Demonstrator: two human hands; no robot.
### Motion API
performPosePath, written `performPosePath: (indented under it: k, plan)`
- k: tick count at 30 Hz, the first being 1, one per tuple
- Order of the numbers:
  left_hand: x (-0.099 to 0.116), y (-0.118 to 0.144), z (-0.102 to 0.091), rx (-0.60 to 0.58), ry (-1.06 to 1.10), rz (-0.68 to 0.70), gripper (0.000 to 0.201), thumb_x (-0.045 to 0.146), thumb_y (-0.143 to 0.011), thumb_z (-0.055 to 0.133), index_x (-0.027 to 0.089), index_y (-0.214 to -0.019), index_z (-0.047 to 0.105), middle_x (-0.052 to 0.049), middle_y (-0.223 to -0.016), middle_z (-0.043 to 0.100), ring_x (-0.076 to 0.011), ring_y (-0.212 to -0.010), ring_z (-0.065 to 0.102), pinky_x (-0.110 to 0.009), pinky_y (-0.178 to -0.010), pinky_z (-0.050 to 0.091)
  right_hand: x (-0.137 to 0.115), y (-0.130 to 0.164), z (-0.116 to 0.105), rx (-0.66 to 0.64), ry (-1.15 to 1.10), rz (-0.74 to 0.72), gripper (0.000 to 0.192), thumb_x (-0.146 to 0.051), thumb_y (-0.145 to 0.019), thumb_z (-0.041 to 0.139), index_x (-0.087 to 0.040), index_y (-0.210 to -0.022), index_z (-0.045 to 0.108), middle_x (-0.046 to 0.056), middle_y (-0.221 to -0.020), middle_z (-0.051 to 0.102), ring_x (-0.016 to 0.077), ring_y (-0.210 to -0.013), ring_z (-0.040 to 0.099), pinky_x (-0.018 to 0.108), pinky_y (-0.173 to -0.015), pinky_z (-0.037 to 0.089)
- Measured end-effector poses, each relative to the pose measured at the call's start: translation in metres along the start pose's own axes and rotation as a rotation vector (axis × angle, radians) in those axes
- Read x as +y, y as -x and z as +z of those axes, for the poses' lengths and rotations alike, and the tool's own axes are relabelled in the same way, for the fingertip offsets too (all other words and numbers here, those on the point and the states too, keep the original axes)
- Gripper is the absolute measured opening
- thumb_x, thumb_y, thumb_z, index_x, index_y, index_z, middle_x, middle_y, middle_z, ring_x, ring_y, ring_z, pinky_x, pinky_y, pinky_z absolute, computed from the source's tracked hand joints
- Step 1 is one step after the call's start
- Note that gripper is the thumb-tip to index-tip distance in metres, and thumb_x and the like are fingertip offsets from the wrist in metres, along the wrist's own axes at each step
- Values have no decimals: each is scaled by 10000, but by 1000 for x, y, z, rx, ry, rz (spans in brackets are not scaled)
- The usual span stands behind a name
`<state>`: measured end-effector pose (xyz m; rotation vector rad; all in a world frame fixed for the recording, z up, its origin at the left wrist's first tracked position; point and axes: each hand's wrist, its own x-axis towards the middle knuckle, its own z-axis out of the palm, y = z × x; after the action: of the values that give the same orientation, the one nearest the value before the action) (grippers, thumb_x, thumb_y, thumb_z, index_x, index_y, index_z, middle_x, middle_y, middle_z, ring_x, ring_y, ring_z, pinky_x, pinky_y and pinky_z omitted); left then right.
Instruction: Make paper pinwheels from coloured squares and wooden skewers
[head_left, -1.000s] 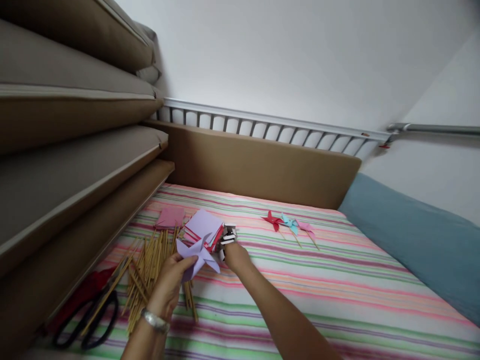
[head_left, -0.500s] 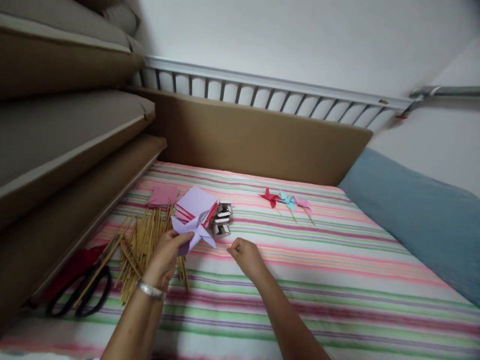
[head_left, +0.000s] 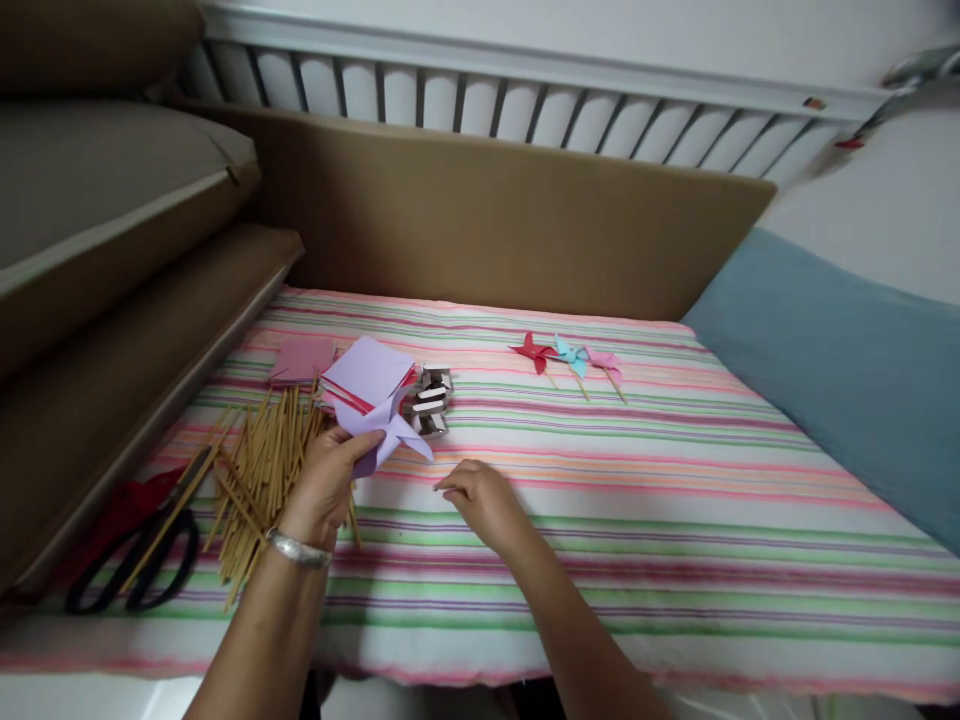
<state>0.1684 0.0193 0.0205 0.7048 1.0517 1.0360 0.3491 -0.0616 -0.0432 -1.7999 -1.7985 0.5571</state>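
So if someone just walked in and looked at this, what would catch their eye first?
Probably the lilac paper pinwheel pinched in the left hand, held over a heap of thin wooden sticks on the striped sheet. Next, the three small finished pinwheels, red, blue and pink, lying in a row farther back. The right hand rests on the sheet beside the lilac one, fingers together; whether it holds anything is unclear.

Lilac pinwheel (head_left: 382, 432) in left hand (head_left: 324, 485): matt paper. Paper squares stack (head_left: 367, 375), matt. Stick bundle (head_left: 259, 465) left of centre: pale wood, bare. Striped bed cover (head_left: 637, 500): woven cloth. Bracelet (head_left: 298, 548): shiny metal. Scissors (head_left: 131, 560), lower left: glossy black plastic handles.
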Motion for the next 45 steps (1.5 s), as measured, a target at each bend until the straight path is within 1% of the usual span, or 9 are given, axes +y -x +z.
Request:
performPosePath:
  k: [6,14,22,28,30,33,37,41,45]
  plan:
    - [-7,-2,-1,12,-61,0,334,235,-390,816,101,-665,681,-34,-595,678,-117,-515,571,-215,-516,399,-5,-11,15,-63,186,51,203,-176,-774,604,-240,-942,700,52,-948,661,197,-931,570,289,-812,417]
    - [-9,-4,-8,-7,-58,-9,314,238,-410,806,114,-673,685,-30,-606,681,-115,-515,573,-205,-510,391,-2,-19,15,-27,88,114,134,-133,-763,561,-221,-818,646,3,-808,671,149,-760,592,234,-638,391]
    - [-2,-3,-18,-23,-32,-2,286,223,-419,803,113,-655,684,-30,-599,680,-113,-514,565,-200,-491,371,-4,-14,23,11,145,13,215,-128,-775,595,-238,-926,701,44,-937,649,193,-936,541,291,-834,403]
    - [-7,-3,-20,-28,-58,-20,273,218,-440,789,112,-670,687,-31,-614,682,-111,-514,558,-202,-490,368,-3,-28,28,14,192,75,210,-84,-793,516,-182,-838,696,74,-890,652,194,-890,553,292,-803,414]
    - [-10,-4,-21,-33,-60,-28,272,218,-444,786,110,-675,691,-34,-618,684,-114,-527,565,-210,-520,386,-3,-29,24,24,123,103,232,-67,-785,487,-182,-796,689,70,-865,653,184,-857,565,286,-778,420]
    - [-15,-4,-21,-28,-64,-29,281,229,-449,785,103,-683,697,-45,-642,690,-119,-555,578,-220,-566,404,-10,-25,8,126,-192,154,167,-127,-771,506,-189,-785,661,38,-815,650,164,-773,586,281,-728,446]
    - [-21,-3,-12,-37,-74,3,275,233,-464,785,109,-695,704,-42,-634,687,-117,-542,569,-224,-565,398,-39,-13,-19,206,-574,146,111,-250,-756,552,-185,-794,633,17,-704,634,160,-667,584,282,-641,468]
    - [-29,3,4,-76,-84,23,270,233,-491,780,117,-725,713,-41,-651,694,-131,-569,584,-240,-593,417,-61,-8,-28,277,-552,-43,95,-221,-739,573,-221,-732,668,52,-1010,631,199,-986,564,344,-867,440]
    - [-34,11,19,-114,-98,58,223,233,-520,770,123,-706,713,-24,-634,686,-113,-545,556,-221,-555,396,-58,-10,-22,309,-526,-28,102,-202,-734,590,-234,-719,686,13,-1418,370,229,-1313,305,405,-1063,254]
